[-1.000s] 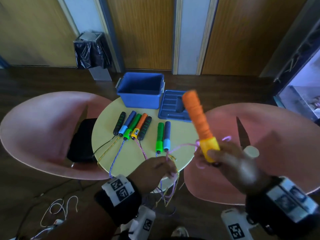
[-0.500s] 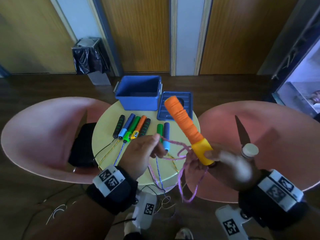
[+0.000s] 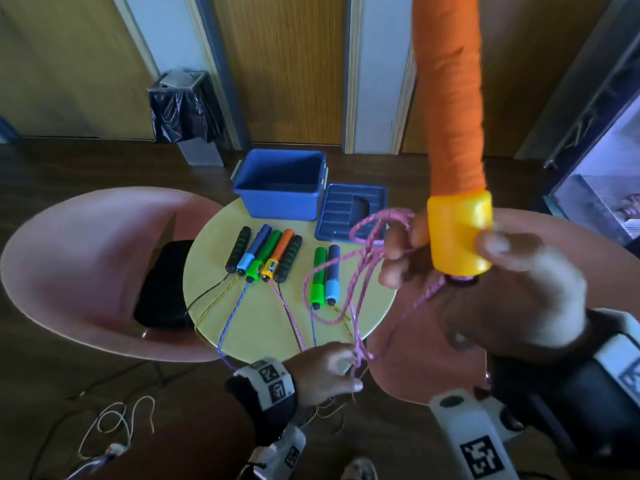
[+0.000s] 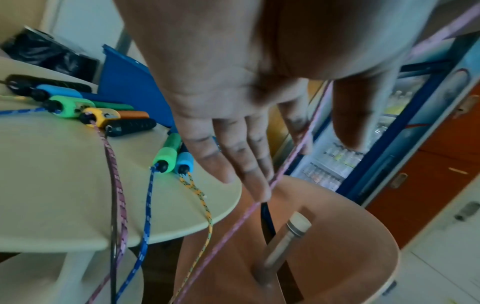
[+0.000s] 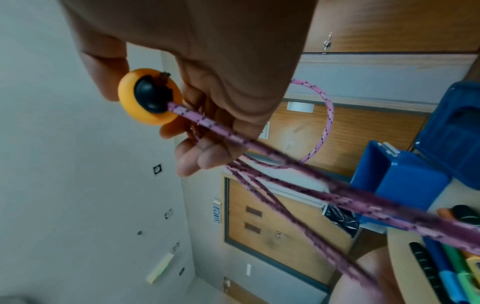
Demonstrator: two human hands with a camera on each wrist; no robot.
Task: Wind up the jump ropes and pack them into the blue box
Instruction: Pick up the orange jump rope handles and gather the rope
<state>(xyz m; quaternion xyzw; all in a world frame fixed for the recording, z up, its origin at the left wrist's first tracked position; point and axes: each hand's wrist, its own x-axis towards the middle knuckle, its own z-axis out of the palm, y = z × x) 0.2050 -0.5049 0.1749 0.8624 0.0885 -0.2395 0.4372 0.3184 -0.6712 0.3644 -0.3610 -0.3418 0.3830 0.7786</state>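
Orange handle (image 3: pixel 450 109) is pointing up, long axis near upright; my right grip (image 3: pixel 485 271) is clasping its yellow end, left grip (image 3: pixel 329 368) pinching pink rope (image 3: pixel 349 271).

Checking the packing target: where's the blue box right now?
In the head view the blue box sits open at the far edge of the round table, its lid lying just right of it.

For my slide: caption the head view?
Right hand holds orange handle; left hand gathers pink rope.
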